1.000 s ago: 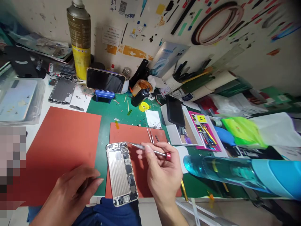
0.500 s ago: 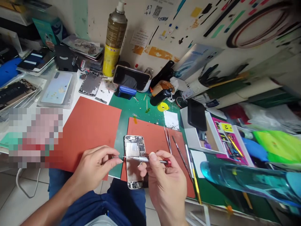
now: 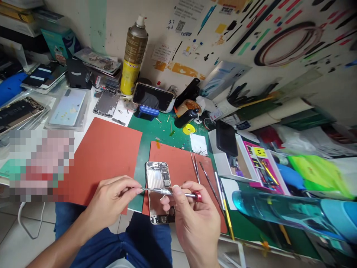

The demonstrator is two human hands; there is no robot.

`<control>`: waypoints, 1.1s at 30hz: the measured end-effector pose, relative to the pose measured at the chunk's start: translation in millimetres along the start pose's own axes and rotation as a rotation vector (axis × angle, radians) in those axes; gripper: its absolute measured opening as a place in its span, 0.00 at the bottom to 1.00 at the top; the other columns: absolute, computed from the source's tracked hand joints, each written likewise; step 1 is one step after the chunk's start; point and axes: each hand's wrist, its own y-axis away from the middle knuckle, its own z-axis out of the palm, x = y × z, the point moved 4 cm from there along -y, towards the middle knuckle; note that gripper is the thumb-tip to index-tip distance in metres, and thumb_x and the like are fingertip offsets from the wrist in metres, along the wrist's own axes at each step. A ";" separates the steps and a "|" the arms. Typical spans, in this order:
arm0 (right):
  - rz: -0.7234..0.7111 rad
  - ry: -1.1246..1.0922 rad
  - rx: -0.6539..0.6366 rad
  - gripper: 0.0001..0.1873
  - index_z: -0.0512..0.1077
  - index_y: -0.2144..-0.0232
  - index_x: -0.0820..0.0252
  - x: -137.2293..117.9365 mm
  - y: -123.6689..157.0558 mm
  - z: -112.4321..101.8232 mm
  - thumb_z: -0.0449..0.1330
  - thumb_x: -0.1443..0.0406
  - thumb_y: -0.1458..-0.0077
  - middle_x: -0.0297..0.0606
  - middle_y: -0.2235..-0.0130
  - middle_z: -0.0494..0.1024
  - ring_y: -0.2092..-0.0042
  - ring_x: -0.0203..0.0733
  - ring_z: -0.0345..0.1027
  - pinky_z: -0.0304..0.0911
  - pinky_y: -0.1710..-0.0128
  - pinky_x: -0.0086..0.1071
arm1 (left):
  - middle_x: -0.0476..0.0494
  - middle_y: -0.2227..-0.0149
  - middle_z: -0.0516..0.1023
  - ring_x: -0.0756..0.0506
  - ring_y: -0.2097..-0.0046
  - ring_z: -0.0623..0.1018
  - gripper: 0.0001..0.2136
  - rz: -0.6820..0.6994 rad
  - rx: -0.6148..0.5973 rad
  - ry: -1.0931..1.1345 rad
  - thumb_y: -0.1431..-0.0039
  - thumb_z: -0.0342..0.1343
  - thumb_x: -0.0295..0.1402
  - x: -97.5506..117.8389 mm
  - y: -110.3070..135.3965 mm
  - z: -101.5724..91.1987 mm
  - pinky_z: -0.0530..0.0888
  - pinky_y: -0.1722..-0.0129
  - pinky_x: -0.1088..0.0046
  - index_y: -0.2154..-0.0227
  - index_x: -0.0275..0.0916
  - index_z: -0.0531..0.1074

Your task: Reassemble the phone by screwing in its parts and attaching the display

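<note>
My right hand is shut on a precision screwdriver with a steel knurled shaft and a red end. The screwdriver lies level across the top of an opened smartphone. The phone has a gold-coloured rear housing with its circuit board exposed, and it lies on an orange silicone mat. My right hand hides the phone's lower right part. My left hand has its fingertips pinched together at the screwdriver's tip, just left of the phone. Anything tiny between them is too small to tell.
Fine tweezers and a slim pick lie on the mat to the right. Behind stand a green cutting mat, a second orange mat, a spray can and a phone on a blue stand. A blurred teal object crosses the right foreground.
My left hand has risen from beside the phone to the screwdriver's tip. The screwdriver now crosses the phone, which sits straighter. The view has swung toward the left of the bench.
</note>
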 end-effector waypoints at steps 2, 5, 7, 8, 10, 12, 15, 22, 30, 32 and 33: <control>-0.007 -0.007 -0.001 0.21 0.71 0.62 0.53 0.5 -0.7 -0.7 0.78 0.54 0.45 0.33 0.77 0.81 0.76 0.44 0.80 0.76 0.76 0.32 | 0.52 0.66 0.84 0.54 0.71 0.75 0.07 -0.004 -0.007 0.001 0.27 0.60 0.29 0.5 0.1 0.1 0.69 0.71 0.79 0.61 0.41 0.81; -0.005 -0.012 0.001 0.21 0.71 0.61 0.52 2.4 -1.0 -2.2 0.78 0.55 0.44 0.31 0.77 0.81 0.76 0.46 0.81 0.77 0.77 0.34 | 0.53 0.65 0.84 0.54 0.71 0.74 0.06 0.001 -0.010 0.002 0.27 0.60 0.28 1.1 0.0 0.1 0.69 0.72 0.79 0.61 0.42 0.82; -0.004 -0.005 -0.002 0.21 0.70 0.60 0.52 3.1 -0.5 -3.1 0.78 0.56 0.44 0.31 0.76 0.81 0.76 0.47 0.81 0.78 0.77 0.35 | 0.54 0.65 0.84 0.55 0.72 0.73 0.06 0.000 -0.013 -0.003 0.27 0.60 0.27 1.0 -0.3 0.3 0.69 0.72 0.80 0.61 0.42 0.82; -0.006 -0.001 -0.002 0.21 0.70 0.60 0.52 3.1 -0.1 -3.5 0.78 0.56 0.44 0.31 0.76 0.81 0.76 0.47 0.81 0.78 0.77 0.35 | 0.54 0.65 0.84 0.55 0.72 0.72 0.07 -0.004 -0.016 -0.006 0.27 0.60 0.27 1.0 -0.4 0.3 0.69 0.72 0.80 0.61 0.42 0.82; -0.013 0.005 0.000 0.21 0.71 0.60 0.52 2.4 0.9 -4.6 0.78 0.57 0.44 0.31 0.76 0.81 0.75 0.47 0.81 0.79 0.76 0.36 | 0.55 0.66 0.83 0.55 0.73 0.72 0.07 -0.011 -0.021 -0.013 0.27 0.60 0.27 1.0 -0.4 0.1 0.69 0.72 0.80 0.61 0.42 0.81; -0.018 0.008 -0.001 0.21 0.71 0.59 0.52 1.4 1.9 -5.7 0.78 0.58 0.44 0.30 0.75 0.81 0.75 0.47 0.81 0.80 0.75 0.37 | 0.55 0.66 0.83 0.55 0.73 0.71 0.07 -0.022 -0.029 -0.021 0.27 0.60 0.28 1.0 -0.2 -0.1 0.68 0.72 0.80 0.61 0.42 0.81; -0.029 0.028 -0.005 0.21 0.71 0.59 0.52 -0.4 2.6 -6.7 0.78 0.58 0.44 0.32 0.74 0.82 0.74 0.48 0.82 0.80 0.75 0.38 | 0.56 0.66 0.83 0.55 0.74 0.70 0.07 -0.033 -0.041 -0.027 0.27 0.60 0.28 0.9 0.1 0.0 0.68 0.72 0.80 0.61 0.43 0.81; -0.078 0.092 0.016 0.21 0.72 0.60 0.54 -5.2 2.7 -7.8 0.79 0.57 0.46 0.38 0.70 0.86 0.74 0.48 0.84 0.82 0.73 0.36 | 0.54 0.66 0.83 0.54 0.73 0.71 0.07 -0.021 -0.050 -0.045 0.26 0.59 0.29 1.5 0.3 1.0 0.69 0.72 0.79 0.61 0.42 0.81; -0.055 0.068 -0.040 0.21 0.73 0.59 0.53 -4.1 -0.5 -8.4 0.79 0.57 0.46 0.41 0.66 0.88 0.72 0.49 0.84 0.83 0.71 0.37 | 0.52 0.66 0.83 0.54 0.75 0.70 0.08 -0.031 -0.072 -0.061 0.26 0.58 0.31 1.8 -1.0 1.6 0.69 0.72 0.78 0.61 0.42 0.82; -0.021 0.042 -0.041 0.21 0.72 0.59 0.53 -1.9 -3.0 -7.8 0.79 0.57 0.46 0.39 0.68 0.87 0.73 0.48 0.84 0.82 0.73 0.37 | 0.52 0.66 0.83 0.54 0.75 0.69 0.07 -0.040 -0.077 -0.060 0.26 0.59 0.32 1.0 -1.1 2.1 0.69 0.73 0.78 0.61 0.42 0.82; -0.010 0.033 -0.038 0.22 0.72 0.59 0.53 -1.2 -4.1 -7.7 0.79 0.56 0.46 0.37 0.69 0.86 0.74 0.48 0.83 0.81 0.74 0.36 | 0.52 0.67 0.82 0.54 0.75 0.68 0.07 -0.044 -0.079 -0.058 0.27 0.60 0.34 0.4 -0.9 2.1 0.68 0.74 0.78 0.61 0.41 0.82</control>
